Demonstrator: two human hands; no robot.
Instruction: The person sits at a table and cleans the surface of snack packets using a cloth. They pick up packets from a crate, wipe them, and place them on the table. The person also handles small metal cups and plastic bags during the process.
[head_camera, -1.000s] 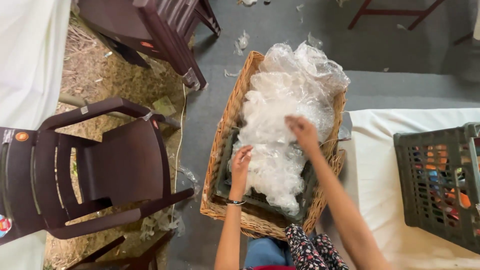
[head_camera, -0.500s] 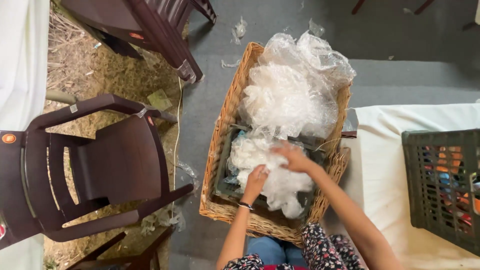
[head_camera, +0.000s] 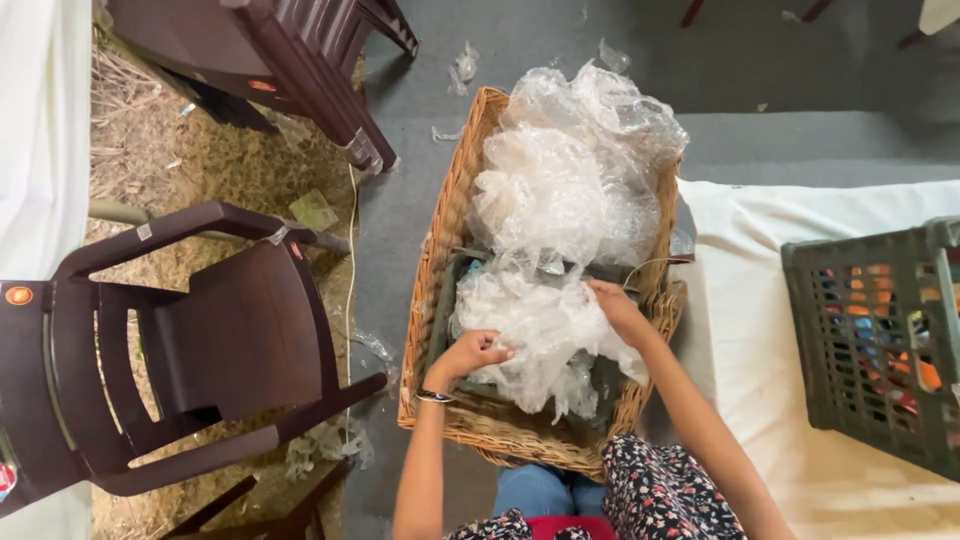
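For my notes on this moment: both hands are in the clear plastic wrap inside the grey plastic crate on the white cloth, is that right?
Not quite. The left hand and right hand are in the clear plastic wrap, but inside the wicker basket on the floor. The grey plastic crate stands apart on the white cloth. The head view shows it.

Outdoor yard: dry straw ground (head_camera: 200, 170), plastic chairs (head_camera: 190, 350).

Crumpled clear plastic wrap (head_camera: 545, 320) — in basket (head_camera: 440, 250)
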